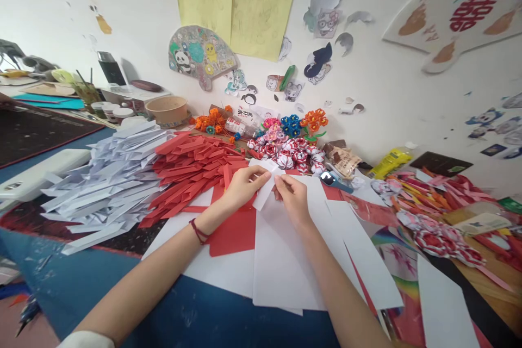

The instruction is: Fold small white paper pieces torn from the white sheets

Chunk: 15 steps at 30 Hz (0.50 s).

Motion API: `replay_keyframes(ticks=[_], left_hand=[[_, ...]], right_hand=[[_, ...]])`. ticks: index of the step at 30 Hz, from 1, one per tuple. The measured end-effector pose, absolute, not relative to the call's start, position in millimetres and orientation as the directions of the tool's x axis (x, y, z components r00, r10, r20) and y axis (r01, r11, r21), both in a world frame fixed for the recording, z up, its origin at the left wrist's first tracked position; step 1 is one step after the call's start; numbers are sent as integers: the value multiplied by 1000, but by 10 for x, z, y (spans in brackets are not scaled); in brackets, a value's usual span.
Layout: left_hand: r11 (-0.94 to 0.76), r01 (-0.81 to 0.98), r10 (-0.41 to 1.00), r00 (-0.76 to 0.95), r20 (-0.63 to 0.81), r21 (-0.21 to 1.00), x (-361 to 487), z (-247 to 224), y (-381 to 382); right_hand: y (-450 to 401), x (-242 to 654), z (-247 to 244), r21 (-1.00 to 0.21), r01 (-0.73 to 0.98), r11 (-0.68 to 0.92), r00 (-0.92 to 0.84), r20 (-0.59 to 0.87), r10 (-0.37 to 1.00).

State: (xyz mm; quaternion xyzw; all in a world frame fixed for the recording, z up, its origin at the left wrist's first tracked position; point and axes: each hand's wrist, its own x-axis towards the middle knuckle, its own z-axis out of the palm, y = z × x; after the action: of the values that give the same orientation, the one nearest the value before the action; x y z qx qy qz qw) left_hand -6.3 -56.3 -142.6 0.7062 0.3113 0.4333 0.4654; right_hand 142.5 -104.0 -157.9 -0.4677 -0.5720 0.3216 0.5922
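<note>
Both hands meet over the paper sheets at the middle of the table. My left hand (247, 185), with a dark red band at the wrist, pinches a white paper strip (265, 193) near its upper part. My right hand (292, 196) pinches the same strip's right edge between thumb and fingers. The strip is partly folded and slants down to the left. Beneath lie white sheets (285, 266) and a red sheet (232, 236). Left of my hands are a heap of folded red paper strips (196, 166) and a heap of folded white paper strips (118, 174).
Red-and-white folded balls (291, 152) and small orange flowers (315, 119) stand behind my hands. A tan bowl (166, 111) is at the back left. A yellow bottle (391, 161) and colourful strips (440, 185) lie at the right. The wall (142, 0) closes off the back.
</note>
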Motion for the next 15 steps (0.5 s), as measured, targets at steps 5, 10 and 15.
replay_keyframes(ticks=[5,10,15], left_hand=[[-163,-150,863,458,214,975,-85,-1329,-629],[-132,-200,864,457,211,971,-95,-1313,-645],[-143,-217,861,454,230,966,-95,-1339,-625]], right_hand=[[-1081,1379,-1558,-919,169,357,63,371,926],[-1088,1367,-1558,-913,199,356,61,374,925],[-1086,1366,-1554,-907,215,362,60,382,922]])
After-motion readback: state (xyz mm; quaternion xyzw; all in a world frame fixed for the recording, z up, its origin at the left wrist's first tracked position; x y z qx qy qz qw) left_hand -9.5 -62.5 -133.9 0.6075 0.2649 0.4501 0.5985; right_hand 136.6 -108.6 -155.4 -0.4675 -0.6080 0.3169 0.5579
